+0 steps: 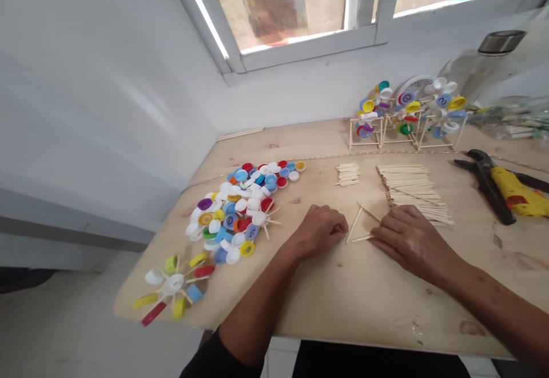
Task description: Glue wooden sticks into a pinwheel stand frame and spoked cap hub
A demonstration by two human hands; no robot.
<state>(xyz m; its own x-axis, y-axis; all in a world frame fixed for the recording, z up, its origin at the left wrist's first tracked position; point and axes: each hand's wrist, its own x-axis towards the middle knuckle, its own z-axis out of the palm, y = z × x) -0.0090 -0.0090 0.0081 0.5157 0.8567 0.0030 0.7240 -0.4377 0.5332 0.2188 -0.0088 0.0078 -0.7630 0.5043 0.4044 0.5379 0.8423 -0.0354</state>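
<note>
Head — left hand (319, 230), right hand (409, 239) flank stick triangle (355, 225); board (364, 301) centre

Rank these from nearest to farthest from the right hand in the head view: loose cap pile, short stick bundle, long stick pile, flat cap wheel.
1. long stick pile, just behind the right hand.
2. short stick bundle, behind and left.
3. loose cap pile, farther left.
4. flat cap wheel, far left, at the front edge.

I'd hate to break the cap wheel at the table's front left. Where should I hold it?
The wheel lies flat, so come from above and pinch its white hub. Its thin spokes carry caps at their ends and look fragile.
</note>
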